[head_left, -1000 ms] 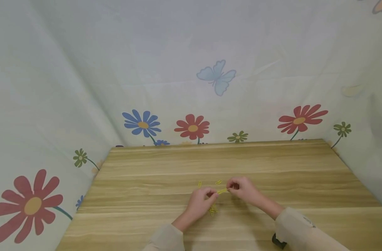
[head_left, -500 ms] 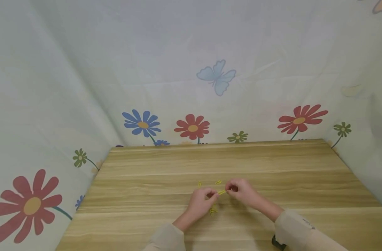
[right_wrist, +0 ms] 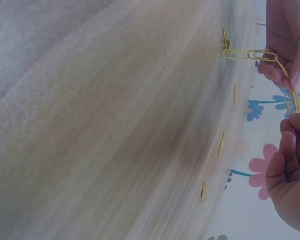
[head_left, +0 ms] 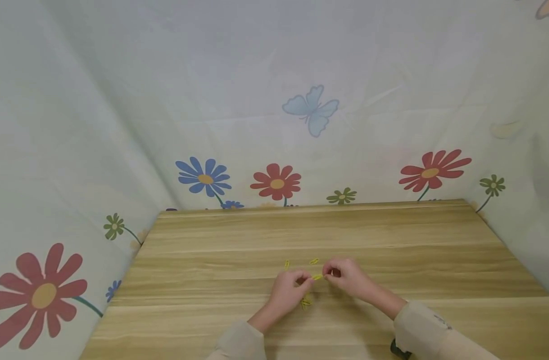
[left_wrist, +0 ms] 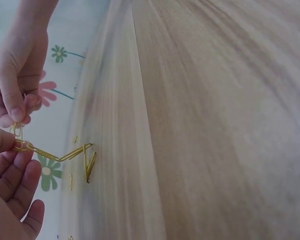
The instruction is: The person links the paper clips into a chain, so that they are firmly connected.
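Observation:
My left hand [head_left: 289, 292] pinches the end of a chain of linked yellow paper clips [left_wrist: 45, 153] between thumb and forefinger. Facing it, my right hand [head_left: 350, 278] pinches a yellow paper clip [left_wrist: 17, 131] by its far end. That clip meets the chain's end clip in the small gap between both hands' fingertips; whether they are hooked together is too small to tell. From the left fingers the chain [right_wrist: 262, 55] sags down to the tabletop, where its lower clips lie bunched. In the head view, the left hand partly hides the chain.
Loose yellow paper clips lie on the wooden table [head_left: 238, 235], one [head_left: 287, 263] beyond the left hand and another [head_left: 314, 261] beyond the gap. The right wrist view also shows a clip [right_wrist: 204, 192] nearer the right hand. Flower-printed cloth [head_left: 238, 125] encloses the table's back and sides.
My right hand has shifted slightly left and nearer the body, narrowing the gap between the hands. The left hand has stayed almost still, both keeping their pinch.

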`<state>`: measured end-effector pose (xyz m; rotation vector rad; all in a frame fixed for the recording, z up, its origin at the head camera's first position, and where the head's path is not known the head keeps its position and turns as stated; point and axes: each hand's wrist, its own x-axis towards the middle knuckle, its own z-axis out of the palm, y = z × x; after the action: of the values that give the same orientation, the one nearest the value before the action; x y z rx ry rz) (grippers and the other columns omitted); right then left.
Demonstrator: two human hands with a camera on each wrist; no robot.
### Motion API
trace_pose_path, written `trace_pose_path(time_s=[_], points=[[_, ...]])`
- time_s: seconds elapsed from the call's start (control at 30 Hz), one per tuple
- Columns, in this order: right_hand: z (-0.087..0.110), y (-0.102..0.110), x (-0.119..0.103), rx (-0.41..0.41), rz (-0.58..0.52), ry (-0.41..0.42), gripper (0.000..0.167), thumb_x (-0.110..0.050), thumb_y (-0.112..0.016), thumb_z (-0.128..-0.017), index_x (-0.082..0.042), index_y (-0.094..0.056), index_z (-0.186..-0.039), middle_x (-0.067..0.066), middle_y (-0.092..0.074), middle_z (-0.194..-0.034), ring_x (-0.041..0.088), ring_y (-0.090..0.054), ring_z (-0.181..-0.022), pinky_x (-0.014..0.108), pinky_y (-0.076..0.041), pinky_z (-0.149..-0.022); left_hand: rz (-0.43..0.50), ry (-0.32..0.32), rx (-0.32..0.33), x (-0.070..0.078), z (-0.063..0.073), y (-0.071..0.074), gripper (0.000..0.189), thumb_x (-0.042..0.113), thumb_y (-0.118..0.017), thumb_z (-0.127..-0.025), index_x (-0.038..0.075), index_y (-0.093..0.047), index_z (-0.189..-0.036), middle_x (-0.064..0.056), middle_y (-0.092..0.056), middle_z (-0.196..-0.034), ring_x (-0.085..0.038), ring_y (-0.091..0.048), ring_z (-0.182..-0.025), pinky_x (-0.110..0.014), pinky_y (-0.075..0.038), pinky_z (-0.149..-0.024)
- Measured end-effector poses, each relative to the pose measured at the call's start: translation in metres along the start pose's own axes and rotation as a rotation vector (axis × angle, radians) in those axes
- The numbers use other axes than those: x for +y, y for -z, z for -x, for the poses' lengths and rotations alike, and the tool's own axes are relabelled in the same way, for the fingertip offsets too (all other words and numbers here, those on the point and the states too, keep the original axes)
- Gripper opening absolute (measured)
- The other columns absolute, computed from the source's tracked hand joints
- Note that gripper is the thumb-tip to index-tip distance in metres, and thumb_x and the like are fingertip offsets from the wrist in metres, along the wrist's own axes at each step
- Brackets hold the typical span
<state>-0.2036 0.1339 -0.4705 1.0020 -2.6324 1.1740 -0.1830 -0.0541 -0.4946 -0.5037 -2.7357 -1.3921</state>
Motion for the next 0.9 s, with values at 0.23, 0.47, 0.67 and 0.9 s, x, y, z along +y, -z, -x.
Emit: trace_pose_path(time_s=[0.23, 0.47, 0.67, 0.9], points=[[0.001, 0.001, 0.005, 0.004, -0.075, -0.058, 0.004, 0.000, -0.059, -0.079, -0.002, -0.061, -0.076, 0.001, -0.060, -0.071, -0.002, -0.042, -0.060, 0.017, -0.040, -0.051, 0.001, 0.003, 0.011, -0.003, 0.002, 0.001, 0.016, 0.024, -0.057, -0.084, 0.011, -0.067, -0.082, 0.004, -0.066, -0.076, -0.001, -0.054, -0.067, -0.016, -0.043, -0.061], [0.001, 0.005, 0.009, 0.019, -0.089, -0.052, 0.005, -0.001, -0.059, -0.080, -0.004, -0.060, -0.076, 0.000, -0.058, -0.069, -0.003, -0.041, -0.058, 0.018, -0.039, -0.049, -0.010, 0.002, 0.010, -0.004, 0.003, 0.004, 0.017, 0.025, -0.057, -0.084, 0.012, -0.067, -0.084, 0.004, -0.066, -0.076, 0.000, -0.054, -0.067, -0.016, -0.043, -0.060], [0.001, 0.007, 0.007, 0.012, -0.099, -0.073, 0.004, -0.002, -0.060, -0.080, -0.004, -0.061, -0.076, 0.001, -0.059, -0.070, -0.003, -0.042, -0.059, 0.017, -0.039, -0.050, -0.008, 0.011, 0.002, -0.003, 0.004, 0.004, 0.017, 0.025, -0.056, -0.085, 0.012, -0.067, -0.085, 0.004, -0.066, -0.077, 0.000, -0.054, -0.068, -0.016, -0.044, -0.061], [0.001, 0.011, 0.001, -0.012, -0.140, -0.111, 0.005, -0.004, -0.059, -0.081, -0.002, -0.062, -0.078, 0.006, -0.060, -0.070, -0.001, -0.042, -0.058, 0.015, -0.037, -0.050, -0.031, -0.024, -0.015, -0.004, 0.004, 0.004, 0.018, 0.023, -0.055, -0.086, 0.009, -0.067, -0.087, 0.002, -0.067, -0.079, -0.002, -0.057, -0.070, -0.017, -0.045, -0.063]])
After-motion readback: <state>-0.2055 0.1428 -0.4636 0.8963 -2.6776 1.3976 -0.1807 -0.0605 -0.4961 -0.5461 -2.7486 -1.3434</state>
